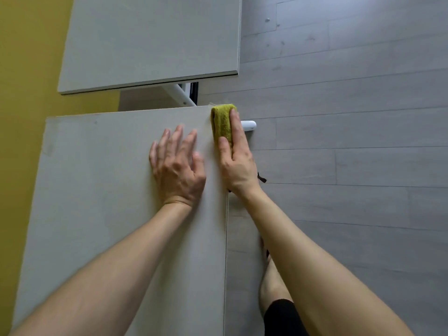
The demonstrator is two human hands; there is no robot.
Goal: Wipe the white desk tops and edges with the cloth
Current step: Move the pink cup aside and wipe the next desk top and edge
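The person stood at the near white desk [97,190], both bare arms stretched out over it. The left hand [178,170] lay palm-down on the desktop with its fingers spread and straight, holding nothing. The right hand [238,168] was at the desk's right edge, close to the far right corner, gripping a folded yellow-green cloth [221,122]. The thumb pressed the cloth on top and the fingers curled down over the side, so the cloth wrapped over the edge itself. Just beyond that corner, a white desk foot [249,125] stuck out to the right over the grey plank floor [351,117]. A second white desk [145,40] stood farther off, a narrow gap between the two, with a white bracket [180,94] showing beneath it. A yellow wall [24,69] ran along the left of both desks.
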